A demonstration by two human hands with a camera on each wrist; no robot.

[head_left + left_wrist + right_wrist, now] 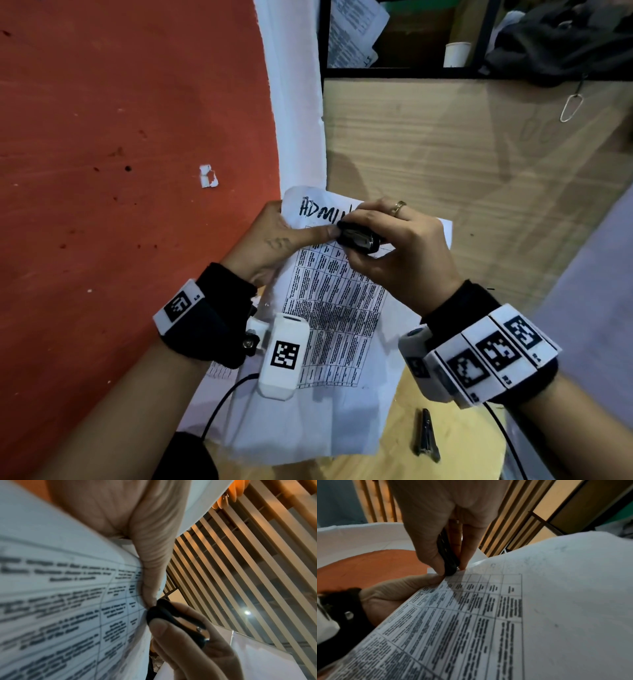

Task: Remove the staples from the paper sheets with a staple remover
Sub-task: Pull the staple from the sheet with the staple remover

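Head view: left hand (270,240) pinches paper sheets (335,308); right hand (394,246) grips staple remover (358,238).

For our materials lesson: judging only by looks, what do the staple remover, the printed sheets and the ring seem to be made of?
Staple remover: matt black plastic shell with a shiny, likely metal, inner plate that catches the light.
Printed sheets: thin white paper, creased and curling, matt.
Ring: yellowish polished metal, perhaps gold-coloured; it glints.

torn paper scrap (208,176) on red floor (102,137), paper cup (457,54), metal clip (426,435)
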